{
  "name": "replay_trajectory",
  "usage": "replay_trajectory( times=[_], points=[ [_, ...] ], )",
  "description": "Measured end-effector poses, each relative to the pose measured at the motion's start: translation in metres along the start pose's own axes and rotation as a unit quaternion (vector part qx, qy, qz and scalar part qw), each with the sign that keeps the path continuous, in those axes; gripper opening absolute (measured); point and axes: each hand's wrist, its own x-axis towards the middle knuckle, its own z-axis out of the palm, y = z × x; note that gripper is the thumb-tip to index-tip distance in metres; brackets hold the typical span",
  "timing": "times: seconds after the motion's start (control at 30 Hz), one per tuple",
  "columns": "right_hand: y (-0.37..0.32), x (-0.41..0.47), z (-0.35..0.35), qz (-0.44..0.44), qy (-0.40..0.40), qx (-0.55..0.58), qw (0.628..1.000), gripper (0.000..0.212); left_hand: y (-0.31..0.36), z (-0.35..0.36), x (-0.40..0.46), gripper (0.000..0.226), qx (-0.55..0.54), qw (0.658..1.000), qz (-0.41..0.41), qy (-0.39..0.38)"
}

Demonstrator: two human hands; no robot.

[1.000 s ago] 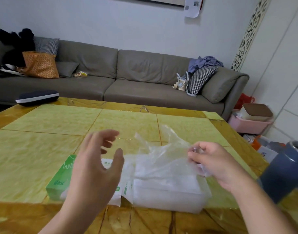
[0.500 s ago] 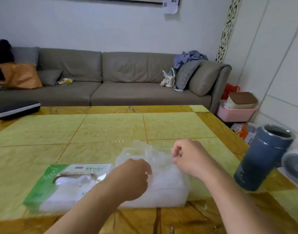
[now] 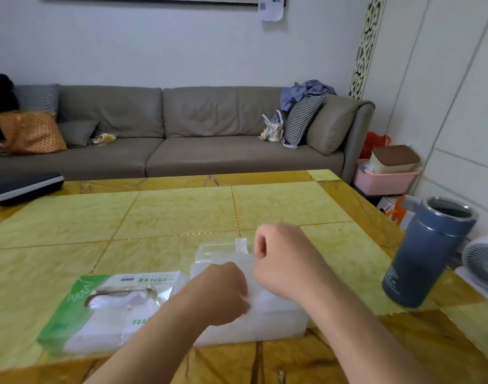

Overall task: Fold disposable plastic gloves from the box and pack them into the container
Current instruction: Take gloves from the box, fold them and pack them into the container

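A green and white glove box lies on the yellow table, its torn slot showing white gloves. Right of it stands a clear plastic container with a thin translucent plastic glove spread flat over its top. My left hand is curled into a fist over the container's near left part and holds the glove down there. My right hand is curled at the container's far right side and pinches the glove's edge. What is inside the container is partly hidden by both hands.
A tall blue-grey tumbler stands at the table's right edge, with a small white fan beyond it. A dark flat case sits at the far left corner. A grey sofa runs behind the table.
The glove was raised and billowing between my hands; now it is pulled down flat over the container. My left hand went from open in the air to curled on the glove.
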Motion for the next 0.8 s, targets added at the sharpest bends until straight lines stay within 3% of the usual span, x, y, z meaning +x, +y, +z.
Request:
replay_trajectory(
  times=[0.1,0.23,0.47,0.63,0.8],
  points=[
    [-0.005,-0.005,0.015,0.004,-0.071,-0.021,0.997,0.024,-0.001,0.001,-0.002,0.022,0.031,0.999,0.022,-0.004],
    [0.002,-0.002,0.027,-0.003,-0.089,-0.034,0.995,0.028,-0.005,0.004,-0.008,0.026,0.038,0.999,0.031,-0.001],
    [0.005,0.002,0.036,0.003,-0.124,-0.069,0.990,0.040,-0.003,0.002,-0.025,0.036,0.045,0.986,0.063,0.150],
    [0.006,0.004,0.043,0.002,-0.140,-0.087,0.986,0.048,-0.002,-0.004,-0.018,0.041,0.088,0.993,-0.030,0.078],
    [0.005,0.007,0.044,0.035,-0.176,-0.078,0.981,0.058,0.004,-0.001,-0.006,0.041,0.085,0.994,-0.060,0.022]
  ],
)
